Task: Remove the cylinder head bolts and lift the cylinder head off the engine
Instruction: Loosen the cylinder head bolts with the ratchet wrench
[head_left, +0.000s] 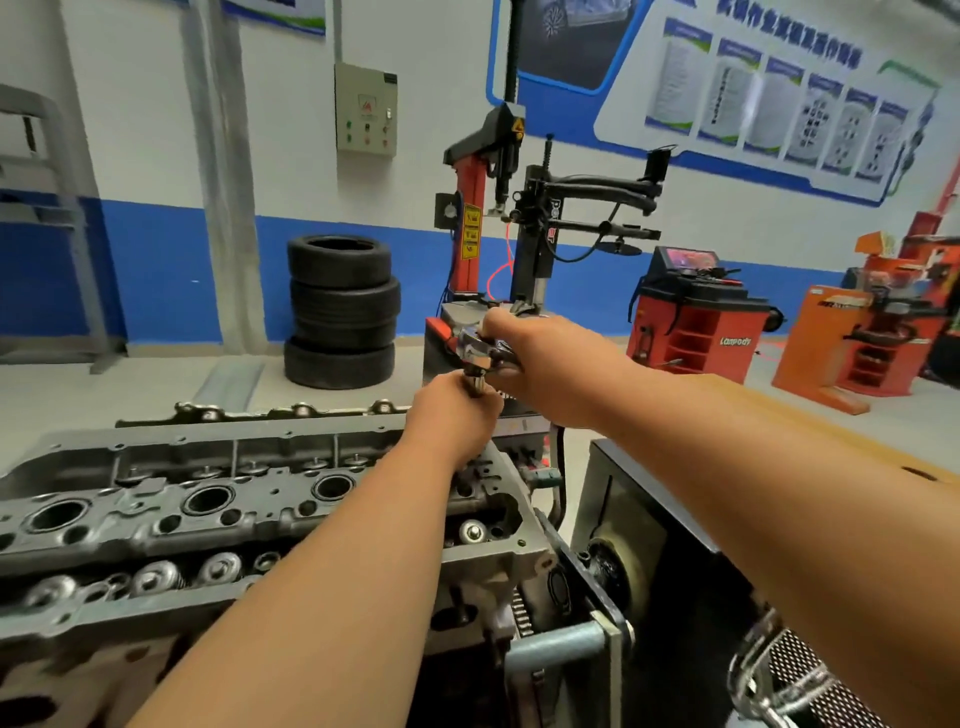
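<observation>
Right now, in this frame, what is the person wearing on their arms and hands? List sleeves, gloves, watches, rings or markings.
Both the left hand and right hand are ungloved. The left forearm and right forearm are bare to the frame's edge, no sleeve or cuff in view. No watch or bracelet at either wrist, no markings. The fingers are too blurred to rule out rings.

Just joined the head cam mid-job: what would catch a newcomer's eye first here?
Both hands meet mid-frame on a chrome ratchet wrench: the right hand grips its handle and the left hand holds the shaft under its head, above the right end of the cylinder head. That bare grey cylinder head fills the lower left. Behind them stand a stack of tyres against the wall and a red-and-black tyre changer.
</observation>
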